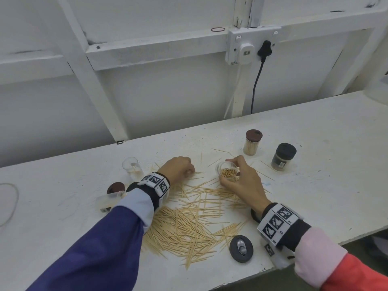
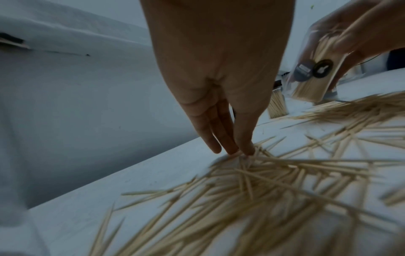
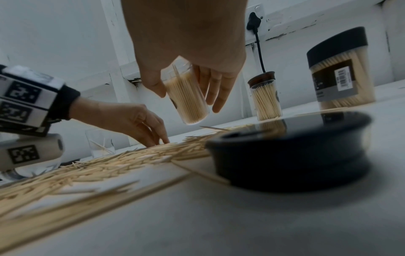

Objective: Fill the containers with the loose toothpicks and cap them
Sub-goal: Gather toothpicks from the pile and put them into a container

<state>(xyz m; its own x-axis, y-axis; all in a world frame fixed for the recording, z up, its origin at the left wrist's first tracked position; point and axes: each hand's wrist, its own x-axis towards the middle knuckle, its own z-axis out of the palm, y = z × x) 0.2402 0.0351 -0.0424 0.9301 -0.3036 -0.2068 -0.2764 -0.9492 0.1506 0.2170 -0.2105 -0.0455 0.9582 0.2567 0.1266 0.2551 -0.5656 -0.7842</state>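
Loose toothpicks [image 1: 193,219] lie in a wide pile on the white bench [image 1: 315,185]. My left hand [image 1: 188,172] reaches down at the pile's far edge. Its thumb and fingertips [image 2: 247,150] come together on a few toothpicks [image 2: 263,161]. My right hand [image 1: 230,172] holds a clear container [image 1: 226,174] packed with toothpicks, uncapped, tilted and lifted just off the bench [image 3: 188,104]. An empty clear container [image 1: 131,168] stands upright at the left. Another clear container [image 1: 109,201] lies on its side by a brown cap [image 1: 116,187].
A brown-capped full container [image 1: 253,142] and a larger black-lidded jar [image 1: 283,157] stand at the back right. A black lid [image 1: 241,248] rests near the front edge by my right wrist. A wall socket with a black cable [image 1: 257,80] is behind.
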